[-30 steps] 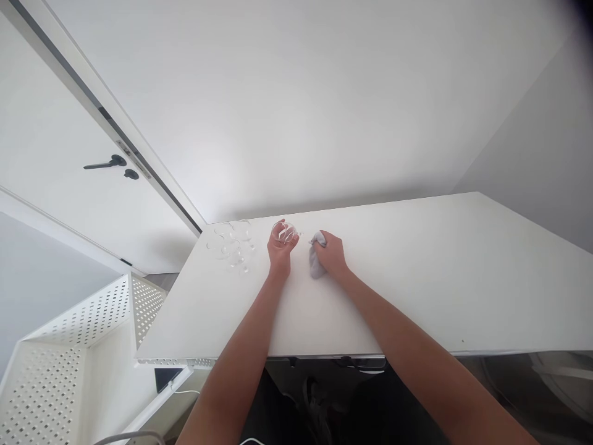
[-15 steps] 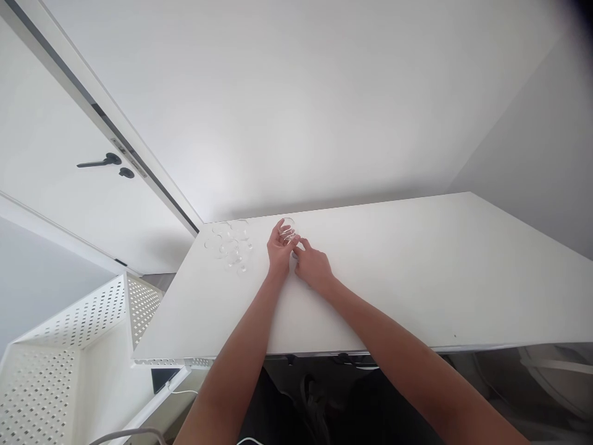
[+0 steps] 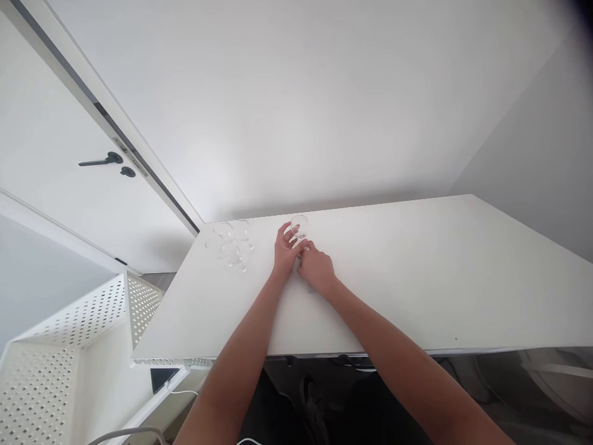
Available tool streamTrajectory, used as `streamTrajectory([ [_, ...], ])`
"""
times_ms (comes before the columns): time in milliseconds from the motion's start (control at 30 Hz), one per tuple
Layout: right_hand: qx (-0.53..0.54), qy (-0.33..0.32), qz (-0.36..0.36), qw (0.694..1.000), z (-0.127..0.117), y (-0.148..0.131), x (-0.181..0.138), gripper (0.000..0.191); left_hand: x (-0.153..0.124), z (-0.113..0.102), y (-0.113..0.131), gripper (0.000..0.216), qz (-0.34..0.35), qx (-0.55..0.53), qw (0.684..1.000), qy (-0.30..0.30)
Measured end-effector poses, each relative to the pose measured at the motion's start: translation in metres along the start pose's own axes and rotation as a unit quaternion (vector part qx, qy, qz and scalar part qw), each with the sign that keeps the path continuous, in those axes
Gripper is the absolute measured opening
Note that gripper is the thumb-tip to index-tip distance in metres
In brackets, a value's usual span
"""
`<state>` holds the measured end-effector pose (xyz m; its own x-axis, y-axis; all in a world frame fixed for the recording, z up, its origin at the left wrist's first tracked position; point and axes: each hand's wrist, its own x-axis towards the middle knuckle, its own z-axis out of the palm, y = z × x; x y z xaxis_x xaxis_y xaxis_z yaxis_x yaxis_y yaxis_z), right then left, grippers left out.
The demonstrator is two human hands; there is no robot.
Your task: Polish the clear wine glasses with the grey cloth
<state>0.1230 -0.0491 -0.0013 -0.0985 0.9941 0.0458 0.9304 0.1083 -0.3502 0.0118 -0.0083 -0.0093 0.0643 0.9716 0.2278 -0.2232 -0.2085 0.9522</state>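
Observation:
Between my two hands, above the white table (image 3: 384,266), a clear wine glass (image 3: 299,225) stands with its bowl toward the wall. My left hand (image 3: 286,250) curves round the left side of the bowl, its thumb at the stem. Closed fingers of my right hand (image 3: 317,266) grip the stem just below the bowl and hide most of it. The foot is mostly hidden behind this hand. Left of my hands, several more clear stemmed glasses (image 3: 231,244) are grouped close together on the table; their outlines overlap.
A plain wall (image 3: 301,123) rises behind the table. At the left are a door with a black handle (image 3: 100,160) and a white perforated rack (image 3: 83,312). Dark cables (image 3: 343,360) hang under the front edge. A transparent object (image 3: 532,383) stands below at the right.
Both hands have moved slightly right with the wine glass. Its bowl now shows more clearly, and the left fingers have shifted from across it to its left side.

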Motion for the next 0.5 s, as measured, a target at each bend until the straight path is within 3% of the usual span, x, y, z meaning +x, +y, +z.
streamTrajectory([
  [233, 0.024, 0.024, 0.162, 0.986, -0.013, 0.036, 0.01, 0.031, 0.002, -0.004, -0.001, 0.05, -0.028, 0.043, 0.996, 0.078],
  [500, 0.088, 0.068, 0.293, 0.95, -0.032, 0.087, 0.019, 0.028, 0.004, -0.006, -0.006, 0.033, -0.034, 0.07, 0.993, 0.087],
])
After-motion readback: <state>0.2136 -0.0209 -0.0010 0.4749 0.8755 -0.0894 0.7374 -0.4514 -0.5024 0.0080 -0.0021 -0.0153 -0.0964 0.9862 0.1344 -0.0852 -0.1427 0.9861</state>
